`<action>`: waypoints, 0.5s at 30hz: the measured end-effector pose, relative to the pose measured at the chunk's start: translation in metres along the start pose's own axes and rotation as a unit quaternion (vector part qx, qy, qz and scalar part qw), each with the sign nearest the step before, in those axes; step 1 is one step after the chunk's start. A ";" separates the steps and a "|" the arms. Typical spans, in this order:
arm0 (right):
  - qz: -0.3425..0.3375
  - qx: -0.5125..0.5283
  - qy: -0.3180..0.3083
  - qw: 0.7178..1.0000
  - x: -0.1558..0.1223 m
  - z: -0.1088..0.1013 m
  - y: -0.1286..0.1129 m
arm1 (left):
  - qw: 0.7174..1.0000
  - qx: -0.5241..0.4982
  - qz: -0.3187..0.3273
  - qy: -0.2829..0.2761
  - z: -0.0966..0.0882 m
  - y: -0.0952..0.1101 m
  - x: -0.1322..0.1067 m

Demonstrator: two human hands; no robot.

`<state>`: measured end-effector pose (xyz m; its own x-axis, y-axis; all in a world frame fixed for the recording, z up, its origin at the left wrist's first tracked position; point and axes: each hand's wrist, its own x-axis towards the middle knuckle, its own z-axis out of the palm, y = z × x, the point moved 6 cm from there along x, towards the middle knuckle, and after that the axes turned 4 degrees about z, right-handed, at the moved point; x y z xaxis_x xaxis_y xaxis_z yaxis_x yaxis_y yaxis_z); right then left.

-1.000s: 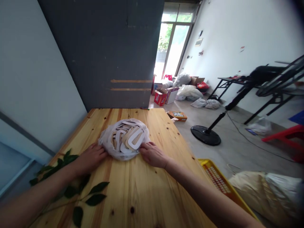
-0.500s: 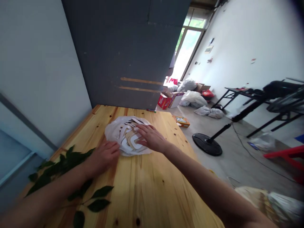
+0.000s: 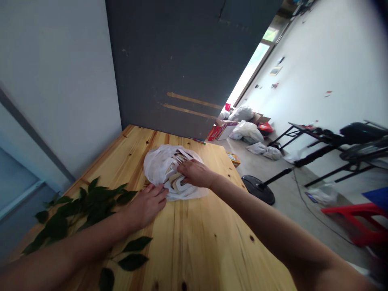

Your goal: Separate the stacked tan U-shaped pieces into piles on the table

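Note:
On the wooden table (image 3: 194,226) lies a thin white plastic bag (image 3: 154,161), spread open around a pile of flat white and tan cut-out pieces (image 3: 174,180), which look like card or thin wood. My left hand (image 3: 150,204) is at the bag's near left edge, its fingers bent over the plastic; the fingertips are partly hidden. Over the pile, my right hand (image 3: 195,173) has its fingers curled down onto the pieces, thumb lower and apart from the fingertips. How many pieces it grips is hidden.
Green leafy sprigs (image 3: 91,204) lie at the table's left, partly under my left forearm. A pen (image 3: 197,141) rests at the far edge by the dark panel (image 3: 182,60). To the right stand a black fan base (image 3: 257,190) and a red plastic stool (image 3: 357,220).
My right hand has closed from spread fingers into a curled grip on the pieces. My left hand has shifted right, onto the bag's edge. The camera view has turned slightly.

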<state>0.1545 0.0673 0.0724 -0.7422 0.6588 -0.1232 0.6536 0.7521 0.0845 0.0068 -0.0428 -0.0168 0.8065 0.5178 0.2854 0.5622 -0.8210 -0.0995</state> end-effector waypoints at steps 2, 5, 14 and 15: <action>0.012 0.024 -0.001 1.000 -0.004 -0.003 0.004 | 1.000 -0.020 -0.010 -0.004 -0.003 -0.001 -0.003; 0.053 0.099 0.027 0.993 -0.016 -0.009 0.017 | 0.999 -0.043 -0.015 0.006 -0.012 -0.002 -0.008; 0.135 0.421 0.157 0.883 -0.046 0.001 0.054 | 0.982 -0.126 -0.091 0.105 -0.049 0.001 -0.021; 0.140 0.459 0.174 0.860 -0.048 0.000 0.056 | 0.976 -0.148 -0.104 0.119 -0.049 0.000 -0.023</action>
<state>0.2266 0.0781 0.0834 -0.4323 0.8971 0.0912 0.5380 0.3378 -0.7723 -0.0205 -0.0663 0.0238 0.5950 0.6396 0.4867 0.6035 -0.7555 0.2551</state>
